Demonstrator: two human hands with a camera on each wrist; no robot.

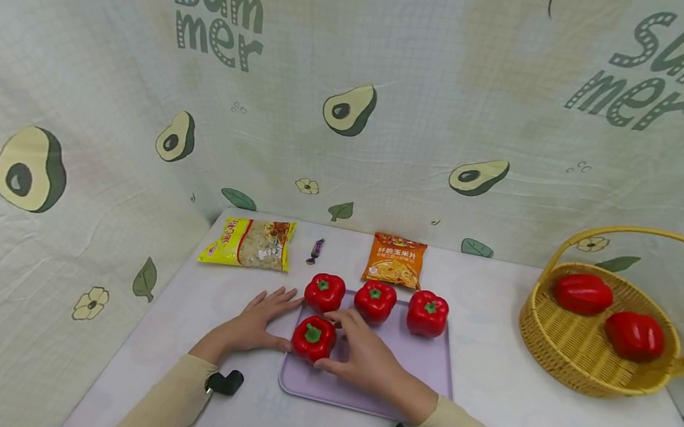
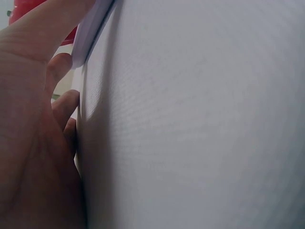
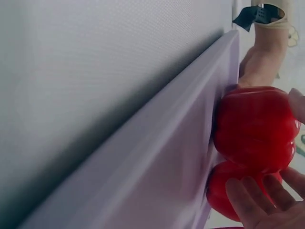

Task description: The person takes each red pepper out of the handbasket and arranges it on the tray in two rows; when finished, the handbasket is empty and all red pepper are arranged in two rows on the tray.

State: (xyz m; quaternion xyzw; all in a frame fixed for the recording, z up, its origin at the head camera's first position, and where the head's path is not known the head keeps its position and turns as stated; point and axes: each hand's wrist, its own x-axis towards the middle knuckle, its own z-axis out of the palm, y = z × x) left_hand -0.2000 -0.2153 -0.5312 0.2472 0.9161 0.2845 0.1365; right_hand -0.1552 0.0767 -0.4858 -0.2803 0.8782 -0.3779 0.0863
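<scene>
A red bell pepper (image 1: 304,343) with a green stem sits at the near left of the lilac tray (image 1: 351,398). My right hand (image 1: 367,359) holds it from the right, thumb and fingers bent about its side; the right wrist view shows them against the pepper (image 3: 255,131). On the left, my left hand (image 1: 251,325) spreads its fingers at the tray's left edge, with the thumb reaching the edge beside that pepper. Behind stand three more red peppers in a row: a left one (image 1: 324,292), a middle one (image 1: 375,302) and a right one (image 1: 428,314).
A yellow wicker basket (image 1: 571,378) with a tall handle stands at the right, with two red peppers inside. Along the back lie a yellow food packet (image 1: 255,244), a small purple candy (image 1: 315,251) and an orange snack bag (image 1: 395,261). A printed cloth hangs behind.
</scene>
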